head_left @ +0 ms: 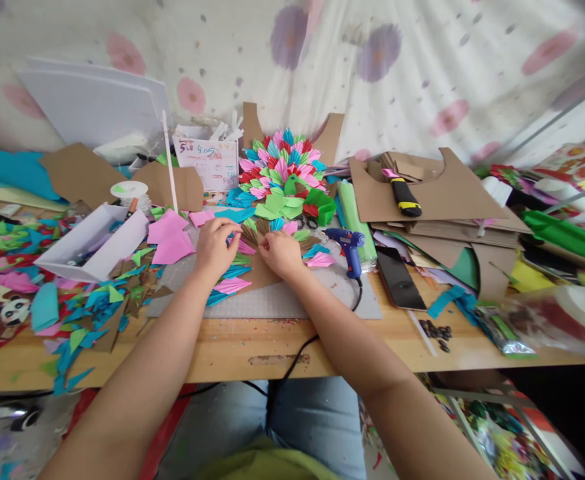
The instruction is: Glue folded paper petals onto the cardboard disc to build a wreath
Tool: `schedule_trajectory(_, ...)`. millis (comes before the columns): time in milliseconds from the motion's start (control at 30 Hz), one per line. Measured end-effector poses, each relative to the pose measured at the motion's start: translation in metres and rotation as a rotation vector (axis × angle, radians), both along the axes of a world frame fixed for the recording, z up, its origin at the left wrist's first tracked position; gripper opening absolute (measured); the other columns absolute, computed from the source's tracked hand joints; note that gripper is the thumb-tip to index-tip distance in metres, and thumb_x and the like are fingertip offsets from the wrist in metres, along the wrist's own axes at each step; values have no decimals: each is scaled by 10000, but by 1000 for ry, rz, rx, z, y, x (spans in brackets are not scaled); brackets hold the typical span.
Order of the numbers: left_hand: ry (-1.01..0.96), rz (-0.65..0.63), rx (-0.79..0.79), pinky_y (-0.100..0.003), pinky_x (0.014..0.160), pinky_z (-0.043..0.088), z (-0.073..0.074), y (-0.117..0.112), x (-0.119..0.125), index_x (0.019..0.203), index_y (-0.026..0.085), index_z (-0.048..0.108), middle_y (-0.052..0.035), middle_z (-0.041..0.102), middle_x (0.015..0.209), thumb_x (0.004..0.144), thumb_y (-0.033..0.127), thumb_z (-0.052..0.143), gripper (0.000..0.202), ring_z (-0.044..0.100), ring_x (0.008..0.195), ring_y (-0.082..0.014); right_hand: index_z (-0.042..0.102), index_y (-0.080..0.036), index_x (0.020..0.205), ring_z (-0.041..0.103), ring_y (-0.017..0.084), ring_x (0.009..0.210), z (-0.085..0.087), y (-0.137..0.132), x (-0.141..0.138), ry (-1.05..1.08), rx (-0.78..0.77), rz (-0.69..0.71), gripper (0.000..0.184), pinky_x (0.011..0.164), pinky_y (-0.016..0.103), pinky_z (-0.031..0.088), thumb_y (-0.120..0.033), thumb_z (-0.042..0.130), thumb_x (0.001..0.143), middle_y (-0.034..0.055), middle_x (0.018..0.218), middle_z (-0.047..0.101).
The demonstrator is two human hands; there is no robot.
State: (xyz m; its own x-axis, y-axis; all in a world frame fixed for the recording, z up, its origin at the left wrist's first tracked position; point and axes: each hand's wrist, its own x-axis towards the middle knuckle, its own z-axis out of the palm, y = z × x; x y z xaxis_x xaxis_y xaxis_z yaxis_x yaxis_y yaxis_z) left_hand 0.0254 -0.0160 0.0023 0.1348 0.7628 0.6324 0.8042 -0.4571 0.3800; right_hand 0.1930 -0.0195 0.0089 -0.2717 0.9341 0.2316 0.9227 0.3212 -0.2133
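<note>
My left hand (pixel 216 245) has its thumb and fingers drawn together, with a small blue bit at the fingertips that I cannot make out. Close beside it, my right hand (pixel 280 253) has its fingers pressed onto brown pleated paper (pixel 253 233). Under both hands lies a brown cardboard piece (pixel 265 275), edged with pink, blue and green pleated paper leaves (pixel 235 287). Another pink leaf (pixel 321 259) is right of my right hand. Behind the hands stands a paper work covered in colourful pleated leaves (pixel 282 157), with a green paper bird (pixel 292 185) on its front.
A blue glue gun (pixel 350 248) stands at the grey board's (pixel 302 303) right, its cord trailing over the table edge. Farther right are a phone (pixel 400 279) and stacked cardboard (pixel 437 200) with a box cutter (pixel 403 193). Paper scraps (pixel 92 303) and a white box (pixel 80 260) lie left.
</note>
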Motion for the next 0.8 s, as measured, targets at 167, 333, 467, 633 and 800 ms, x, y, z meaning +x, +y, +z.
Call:
schedule_trajectory(167, 42, -27, -78, -386, 892, 415, -5, 3, 1, 822, 200, 648, -57, 623, 922, 795, 196, 539, 113, 556, 952, -227, 668, -182, 891, 570, 229, 922, 2, -1, 0, -4, 12, 13, 201, 771, 308, 405, -219, 471, 871, 89, 939, 669)
schedule_trajectory(333, -75, 31, -66, -395, 892, 422, -8, 4, 2, 872, 189, 582, -67, 622, 933, 786, 256, 573, 109, 563, 959, -228, 663, -179, 891, 556, 224, 927, 5, -4, 1, 44, 28, 11, 188, 781, 306, 400, -227, 482, 877, 85, 933, 661)
schedule_trajectory(467, -475, 101, -121, -334, 773, 476, -11, 6, 5, 922, 195, 494, -48, 619, 856, 767, 339, 597, 235, 599, 855, -185, 655, -178, 876, 543, 212, 909, 5, -7, 2, 109, 82, 46, 169, 794, 299, 392, -238, 498, 881, 71, 914, 656)
schedule_trajectory(633, -766, 84, -329, -267, 624, 465, -11, 9, 8, 904, 204, 464, 8, 614, 723, 692, 251, 624, 270, 609, 688, -142, 649, -177, 871, 533, 207, 896, 1, -8, 1, 157, 135, 61, 156, 803, 299, 385, -246, 509, 877, 65, 900, 648)
schedule_trajectory(800, -810, 124, -318, -272, 636, 473, -10, 11, 9, 861, 210, 463, 9, 605, 725, 672, 245, 620, 249, 608, 705, -143, 649, -164, 873, 527, 209, 896, 1, -9, -1, 146, 144, 87, 186, 817, 304, 381, -260, 490, 889, 73, 874, 640)
